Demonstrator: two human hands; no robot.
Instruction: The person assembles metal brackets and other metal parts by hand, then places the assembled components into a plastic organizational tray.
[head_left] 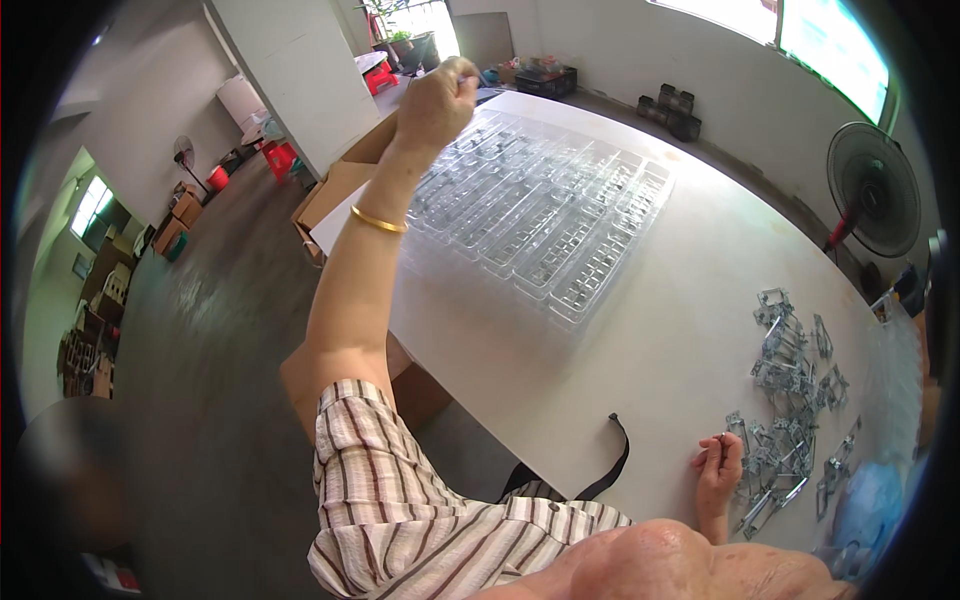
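My left hand (437, 105) is stretched out over the far left end of a transparent plastic tray (572, 312). Its fingers are closed in a pinch, and what they hold, if anything, is too small to make out. Rows of long compartments in the tray hold many small metal pieces (597, 262). Down at the near right, my right hand (718, 465) rests by the table edge with curled fingers. It is close beside a loose pile of shiny metal brackets (785, 385). Whatever lies between those fingertips cannot be made out.
The white table (480, 350) carries the tray and the pile. A black strap (622, 450) lies at its near edge. Cardboard boxes (335, 190) stand against its left side. A fan (873, 190) and a blue plastic bag (868, 505) are at the right.
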